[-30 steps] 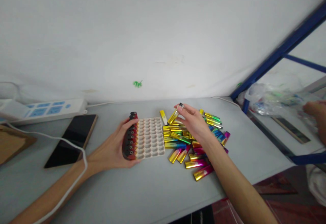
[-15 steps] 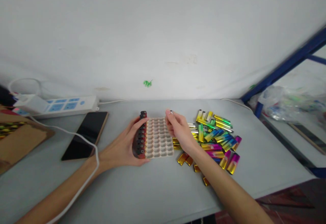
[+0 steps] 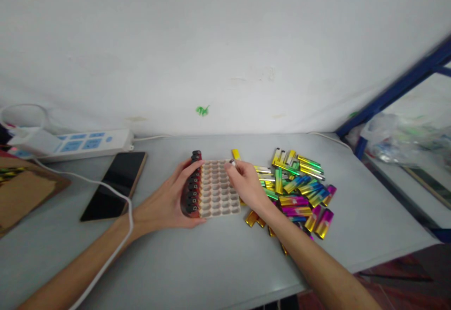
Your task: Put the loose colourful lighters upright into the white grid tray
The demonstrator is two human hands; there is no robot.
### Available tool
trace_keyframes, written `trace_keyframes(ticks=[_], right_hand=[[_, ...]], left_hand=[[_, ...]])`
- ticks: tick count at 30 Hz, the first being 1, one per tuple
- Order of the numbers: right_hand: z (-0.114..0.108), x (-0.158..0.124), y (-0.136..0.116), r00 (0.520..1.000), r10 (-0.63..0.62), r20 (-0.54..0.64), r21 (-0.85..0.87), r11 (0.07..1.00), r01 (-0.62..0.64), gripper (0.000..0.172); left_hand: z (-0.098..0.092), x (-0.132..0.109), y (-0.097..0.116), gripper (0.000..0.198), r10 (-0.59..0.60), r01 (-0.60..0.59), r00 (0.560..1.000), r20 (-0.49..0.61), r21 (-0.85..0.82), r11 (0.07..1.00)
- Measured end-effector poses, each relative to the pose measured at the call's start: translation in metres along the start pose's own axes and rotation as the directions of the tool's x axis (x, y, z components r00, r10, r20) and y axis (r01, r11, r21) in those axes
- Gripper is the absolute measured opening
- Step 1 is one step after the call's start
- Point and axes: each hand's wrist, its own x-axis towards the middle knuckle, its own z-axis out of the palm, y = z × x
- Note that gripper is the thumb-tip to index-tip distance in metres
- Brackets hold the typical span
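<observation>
A cream tray (image 3: 220, 197) with rows of oval pockets lies on the grey table (image 3: 211, 263). Its left column holds a row of red lighters with black tops (image 3: 193, 185). My left hand (image 3: 167, 202) grips the tray's left edge, fingers curled round that row. My right hand (image 3: 246, 185) is over the tray's upper right corner, pinching a lighter (image 3: 232, 162) whose silver top shows at the fingertips. A heap of shiny gold, green, blue and pink lighters (image 3: 299, 192) lies just right of the tray, under and beyond my right wrist.
A black phone (image 3: 114, 185) lies left of the tray, with a white cable (image 3: 88, 183) crossing my left forearm. A white power strip (image 3: 73, 143) sits against the wall. A cardboard box (image 3: 24, 195) is at far left. A blue frame (image 3: 394, 94) and plastic bags (image 3: 394, 138) stand at the right.
My right hand carried a lighter from above the heap leftward to the tray's upper right corner. The left hand kept its hold on the tray. The view shifted, and another person's hand left it.
</observation>
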Motion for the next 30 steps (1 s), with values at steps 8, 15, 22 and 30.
trace_keyframes(ticks=[8,15,22,30], right_hand=[[-0.007,0.002,-0.003,0.979,-0.185,0.084,0.042,0.982,0.182,0.033],[-0.012,0.006,-0.014,0.956,-0.284,0.074,-0.17,0.941,0.293,0.028],[-0.004,0.019,-0.013,0.946,-0.293,0.138,-0.274,0.907,0.32,0.026],[0.004,0.038,-0.005,0.904,-0.343,0.254,-0.398,0.815,0.421,0.022]], left_hand=[[-0.002,0.001,0.002,0.144,-0.024,0.023,0.999,0.04,0.02,1.0],[-0.002,0.0,0.009,0.14,-0.036,0.034,0.998,0.057,0.051,0.998],[-0.004,0.001,0.014,0.137,-0.025,0.022,0.998,0.053,0.066,0.998],[-0.005,0.002,0.016,0.142,-0.044,0.04,0.996,0.074,0.054,0.998]])
